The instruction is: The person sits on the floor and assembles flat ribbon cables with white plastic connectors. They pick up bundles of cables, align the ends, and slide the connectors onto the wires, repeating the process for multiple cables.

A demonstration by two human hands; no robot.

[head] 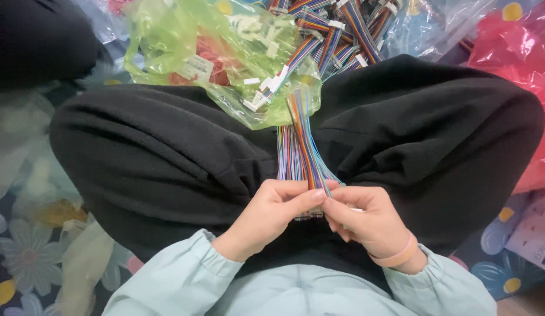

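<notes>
A bundle of rainbow-coloured ribbon wires (pixel 300 146) runs down across my lap, which is covered in black trousers (pixel 167 152). My left hand (pixel 266 216) and my right hand (pixel 366 219) meet at the near end of the bundle, both pinching the wire ends between thumb and fingers. The far ends with white connectors (pixel 266 88) lie on a green plastic bag (pixel 184 41). A pink band sits on my right wrist.
More rainbow cable assemblies with white plugs (pixel 337 29) are heaped at the top. A red plastic bag (pixel 518 52) lies at the right, clear bags at the top right and left. A floral blue mat (pixel 26 257) covers the floor.
</notes>
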